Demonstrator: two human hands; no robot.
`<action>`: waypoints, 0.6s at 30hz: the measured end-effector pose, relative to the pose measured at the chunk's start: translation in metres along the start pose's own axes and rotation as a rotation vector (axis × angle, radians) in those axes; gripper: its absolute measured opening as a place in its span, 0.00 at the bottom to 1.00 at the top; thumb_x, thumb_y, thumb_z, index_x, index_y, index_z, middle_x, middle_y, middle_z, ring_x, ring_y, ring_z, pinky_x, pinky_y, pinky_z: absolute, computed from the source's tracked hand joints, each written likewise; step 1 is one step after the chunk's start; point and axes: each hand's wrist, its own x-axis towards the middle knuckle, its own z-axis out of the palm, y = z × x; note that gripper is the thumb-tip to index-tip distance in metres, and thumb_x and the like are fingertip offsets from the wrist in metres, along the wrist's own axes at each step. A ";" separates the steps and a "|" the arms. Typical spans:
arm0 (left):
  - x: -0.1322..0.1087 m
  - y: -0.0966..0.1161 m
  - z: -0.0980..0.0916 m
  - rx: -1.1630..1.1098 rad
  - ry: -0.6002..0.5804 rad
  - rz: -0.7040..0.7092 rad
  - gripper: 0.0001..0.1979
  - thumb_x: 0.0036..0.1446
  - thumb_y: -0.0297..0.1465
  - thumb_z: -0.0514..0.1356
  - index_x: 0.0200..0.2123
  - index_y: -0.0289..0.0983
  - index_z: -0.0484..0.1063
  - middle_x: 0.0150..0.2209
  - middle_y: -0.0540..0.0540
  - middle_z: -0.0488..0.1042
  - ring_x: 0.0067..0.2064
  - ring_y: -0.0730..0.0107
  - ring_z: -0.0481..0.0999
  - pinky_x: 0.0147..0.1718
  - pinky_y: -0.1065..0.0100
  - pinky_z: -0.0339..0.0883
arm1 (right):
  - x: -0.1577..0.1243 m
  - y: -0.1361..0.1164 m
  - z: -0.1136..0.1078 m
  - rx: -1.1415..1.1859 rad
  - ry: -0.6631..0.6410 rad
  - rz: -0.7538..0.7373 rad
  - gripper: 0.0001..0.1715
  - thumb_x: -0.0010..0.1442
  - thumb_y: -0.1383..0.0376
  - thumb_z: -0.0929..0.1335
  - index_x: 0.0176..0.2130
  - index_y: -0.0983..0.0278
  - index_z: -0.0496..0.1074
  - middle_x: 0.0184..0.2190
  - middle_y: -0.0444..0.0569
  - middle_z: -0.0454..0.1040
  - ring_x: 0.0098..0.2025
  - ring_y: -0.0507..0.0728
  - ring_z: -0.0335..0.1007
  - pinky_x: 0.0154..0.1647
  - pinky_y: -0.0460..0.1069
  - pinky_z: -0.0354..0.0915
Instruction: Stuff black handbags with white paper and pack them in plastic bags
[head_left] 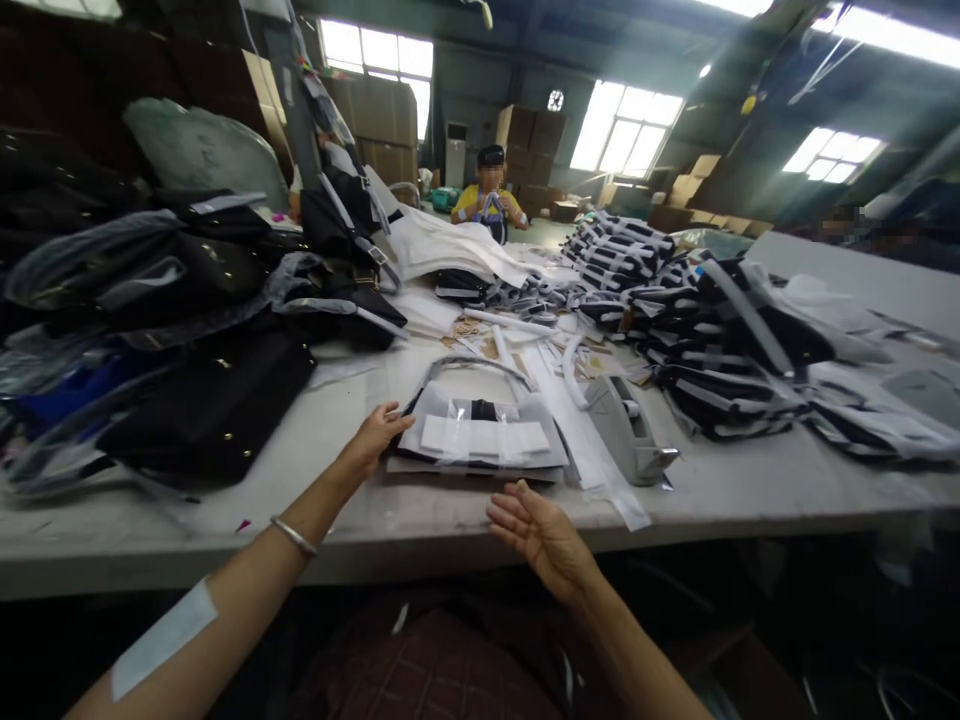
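Stretching across the whole view: a long pale worktable (225, 545), its near edge running left to right.

Heaping up on the left half of the table: a mound of black bags in clear film (172, 330), climbing toward stacked cardboard cartons (379, 125) at the back.

Spreading over the right half: rows of bagged black-and-white pieces (712, 340), leaning one on another, with more flat clear packets (877, 410) lying beyond them toward the right edge.

Sitting at the far end of the table: a person in a yellow top and dark cap (491, 195), hands raised to the chest, well apart from the near hands.

Lying at the middle of the near table: a flat packet in clear film (480, 440), grey-white with a white card strip showing through and a dark piece at its upper middle, a thin loop of strap curving behind it.

Standing just beside the packet on its right: a grey tape dispenser (630, 430), with a strip of clear tape trailing toward the table edge.

Reaching in from the lower left: the left hand (375, 435), a thin bangle on the wrist and a white patch on the forearm, fingers loosely bent and touching the packet's left edge, not clenched around it.

Hovering near the table edge, just below the packet: the right hand (536, 530), palm up, fingers released and spread, grasping nothing.
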 end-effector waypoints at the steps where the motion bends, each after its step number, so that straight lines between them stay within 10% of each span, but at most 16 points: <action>1: -0.001 0.000 -0.001 0.001 -0.024 -0.016 0.31 0.53 0.35 0.68 0.57 0.31 0.63 0.58 0.31 0.70 0.58 0.56 0.73 0.56 0.62 0.67 | 0.003 0.003 0.002 0.104 -0.028 0.082 0.39 0.44 0.47 0.79 0.46 0.68 0.68 0.47 0.64 0.76 0.50 0.67 0.77 0.50 0.58 0.72; 10: -0.078 -0.028 0.003 -0.283 -0.465 -0.146 0.33 0.36 0.34 0.75 0.48 0.35 0.71 0.47 0.40 0.79 0.48 0.56 0.79 0.42 0.66 0.74 | 0.031 0.010 0.019 0.365 0.120 0.173 0.33 0.44 0.54 0.80 0.43 0.62 0.69 0.34 0.48 0.79 0.37 0.60 0.79 0.42 0.56 0.75; 18: -0.055 -0.029 -0.004 -0.417 -0.297 -0.178 0.27 0.41 0.46 0.74 0.39 0.35 0.73 0.34 0.43 0.81 0.33 0.64 0.80 0.35 0.67 0.74 | 0.008 0.053 0.048 0.296 0.186 -0.052 0.34 0.42 0.55 0.81 0.46 0.58 0.70 0.37 0.42 0.81 0.34 0.57 0.78 0.30 0.50 0.73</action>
